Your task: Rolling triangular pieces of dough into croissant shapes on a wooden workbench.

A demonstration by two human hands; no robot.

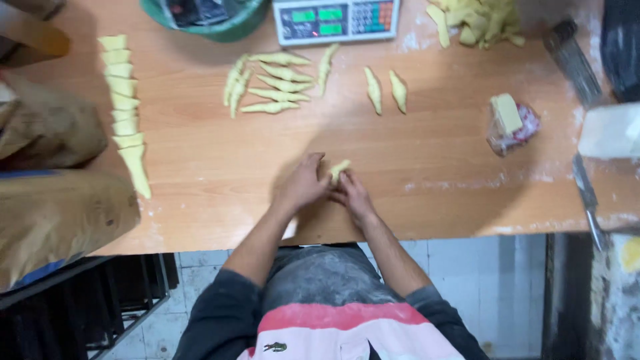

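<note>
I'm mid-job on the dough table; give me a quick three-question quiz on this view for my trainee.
1. True or false: both hands, left hand and right hand, touch one dough piece.
2. What lies in a column at the table's left side? A) cut dough pieces B) knives C) eggs
3. What device stands at the table's far edge?

Key:
1. True.
2. A, the cut dough pieces.
3. A digital scale, beyond the rolled dough shapes on the wooden table.
</note>
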